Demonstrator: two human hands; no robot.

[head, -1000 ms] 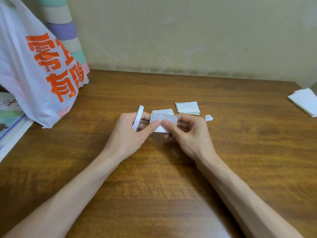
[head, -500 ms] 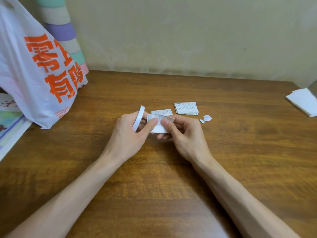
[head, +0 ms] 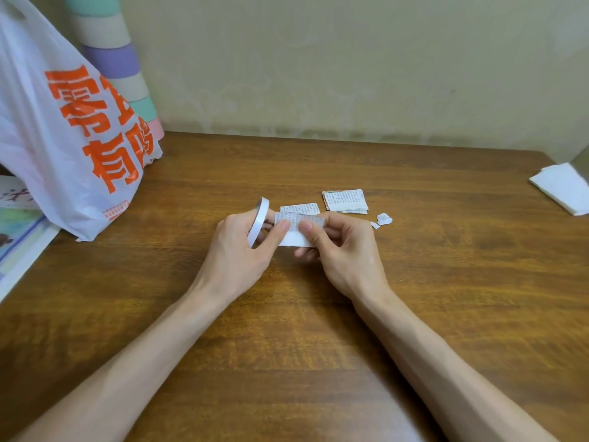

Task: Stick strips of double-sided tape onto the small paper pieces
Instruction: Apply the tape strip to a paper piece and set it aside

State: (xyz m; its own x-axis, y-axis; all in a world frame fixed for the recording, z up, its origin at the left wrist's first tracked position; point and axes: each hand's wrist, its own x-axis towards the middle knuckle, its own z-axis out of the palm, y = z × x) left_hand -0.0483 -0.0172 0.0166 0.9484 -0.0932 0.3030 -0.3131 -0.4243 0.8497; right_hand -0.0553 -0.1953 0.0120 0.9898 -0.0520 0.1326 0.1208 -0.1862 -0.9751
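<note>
My left hand (head: 237,250) holds a thin white roll of double-sided tape (head: 258,221) on edge, its thumb pressing the left side of a small printed paper piece (head: 294,232). My right hand (head: 338,250) pinches the right side of that same piece, thumb on top. A strip of tape runs from the roll across the paper's upper part under both thumbs. Just behind lie one loose printed piece (head: 299,208) and a small stack of printed pieces (head: 345,201).
A white plastic bag with orange lettering (head: 70,129) stands at the left on the wooden table (head: 287,330), with a pastel striped roll (head: 114,59) behind it and printed sheets (head: 19,237) beside it. Torn scraps (head: 381,219) lie right of my hands. Folded white paper (head: 564,191) is far right.
Both hands with the paper and roll shifted slightly left. My thumbs have drawn closer together on the paper piece.
</note>
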